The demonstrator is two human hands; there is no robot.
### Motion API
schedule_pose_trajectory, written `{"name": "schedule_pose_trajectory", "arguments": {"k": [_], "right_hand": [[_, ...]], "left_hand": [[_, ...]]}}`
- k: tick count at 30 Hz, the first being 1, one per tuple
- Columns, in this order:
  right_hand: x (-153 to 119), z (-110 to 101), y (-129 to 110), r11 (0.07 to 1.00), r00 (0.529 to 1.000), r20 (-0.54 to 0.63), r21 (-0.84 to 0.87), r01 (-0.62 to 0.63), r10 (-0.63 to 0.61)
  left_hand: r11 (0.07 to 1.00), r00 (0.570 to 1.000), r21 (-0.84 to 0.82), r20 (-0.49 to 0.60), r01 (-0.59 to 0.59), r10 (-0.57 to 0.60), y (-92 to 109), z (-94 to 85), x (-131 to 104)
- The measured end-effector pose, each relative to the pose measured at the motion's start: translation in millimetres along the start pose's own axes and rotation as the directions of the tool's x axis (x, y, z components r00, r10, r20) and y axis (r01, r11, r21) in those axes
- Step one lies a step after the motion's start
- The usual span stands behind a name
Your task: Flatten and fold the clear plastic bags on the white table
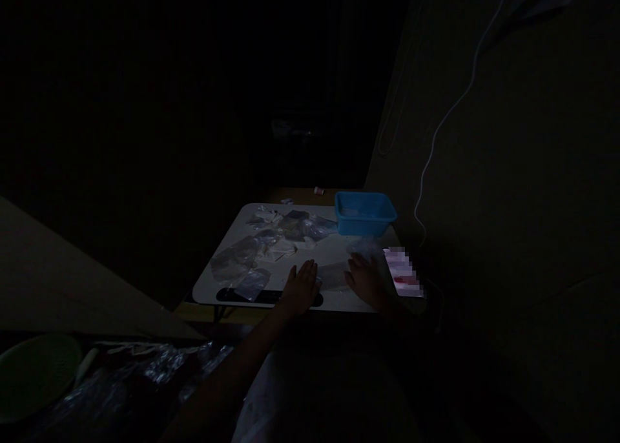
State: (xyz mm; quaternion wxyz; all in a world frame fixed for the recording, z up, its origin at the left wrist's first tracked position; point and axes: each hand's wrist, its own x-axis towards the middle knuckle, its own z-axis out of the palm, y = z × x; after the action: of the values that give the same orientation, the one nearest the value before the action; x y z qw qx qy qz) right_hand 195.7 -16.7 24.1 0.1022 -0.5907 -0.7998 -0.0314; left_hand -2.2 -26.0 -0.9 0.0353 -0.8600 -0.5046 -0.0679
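My left hand [300, 289] lies at the near edge of a white folding table [310, 301], its fingers stretched out along the left end of a clear plastic bag [334, 276]. At the other end of that bag is my right hand [364, 280], its fingers apart and slightly bent. Just beyond my right fingers sits a blurred, crumpled piece of clear plastic [365, 245]; whether they touch it I cannot tell. More thin plastic bags [237, 259] spread over the left half of the table, and a small flat one [252, 284] overlaps the dark slot at the front edge.
A blue plastic basin [364, 217] stands at the table's back right corner. A lit screen [403, 272] lies by the right edge, with a white cable [438, 130] hanging nearby. Shiny plastic [167, 363] and a green basket [39, 375] are at lower left. The room is very dark.
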Motion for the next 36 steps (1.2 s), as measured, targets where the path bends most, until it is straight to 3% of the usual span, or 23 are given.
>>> {"name": "schedule_pose_trajectory", "arguments": {"k": [4,8,14,17,21,23,26,28,32,36], "right_hand": [[29.9,-12.5,-7.7,0.977,0.979,0.167,0.195,0.084,-0.117],[58.1,-14.2,-14.5,0.972,0.932,0.330,0.222,0.080,-0.152],[82.4,-14.3,-8.5,0.973,0.809,0.569,0.230,0.017,-0.148],[86.4,-13.5,-2.2,0.959,0.780,0.601,0.285,-0.004,-0.175],[86.3,-12.7,4.4,0.904,0.793,0.565,0.425,-0.044,-0.227],[85.9,-14.4,5.1,0.859,0.805,0.533,0.509,-0.061,-0.259],[86.6,-20.8,2.1,0.777,0.808,0.497,0.624,-0.080,-0.316],[87.2,-26.9,-1.7,0.717,0.801,0.480,0.691,-0.094,-0.357],[81.4,-33.9,-6.7,0.573,0.816,0.436,0.803,-0.162,-0.381],[59.5,-20.8,-7.1,0.129,0.887,0.404,0.914,-0.384,-0.225]], "left_hand": [[1.000,0.998,0.000,-0.055,-0.012,0.012,-1.5,4.3,-0.7],[1.000,0.995,-0.008,-0.100,-0.003,0.002,-2.7,6.7,-1.0],[0.999,0.993,-0.042,-0.118,0.003,-0.008,-3.3,4.9,-0.5],[0.995,0.993,-0.096,-0.117,0.011,-0.022,-2.8,3.3,-0.8],[0.942,0.990,-0.335,-0.136,0.000,-0.049,-5.6,0.2,-0.9],[0.813,0.982,-0.582,-0.143,0.019,-0.125,-10.2,-4.2,1.7],[0.406,0.968,-0.908,-0.007,0.099,-0.252,-19.7,-15.9,10.5],[0.186,0.968,-0.969,0.120,0.163,-0.222,-25.4,-24.4,18.2],[0.092,0.962,-0.971,0.202,0.221,-0.186,-29.2,-33.0,28.8],[0.015,0.939,-0.971,0.228,0.240,-0.257,-25.0,-29.0,28.2]]}}
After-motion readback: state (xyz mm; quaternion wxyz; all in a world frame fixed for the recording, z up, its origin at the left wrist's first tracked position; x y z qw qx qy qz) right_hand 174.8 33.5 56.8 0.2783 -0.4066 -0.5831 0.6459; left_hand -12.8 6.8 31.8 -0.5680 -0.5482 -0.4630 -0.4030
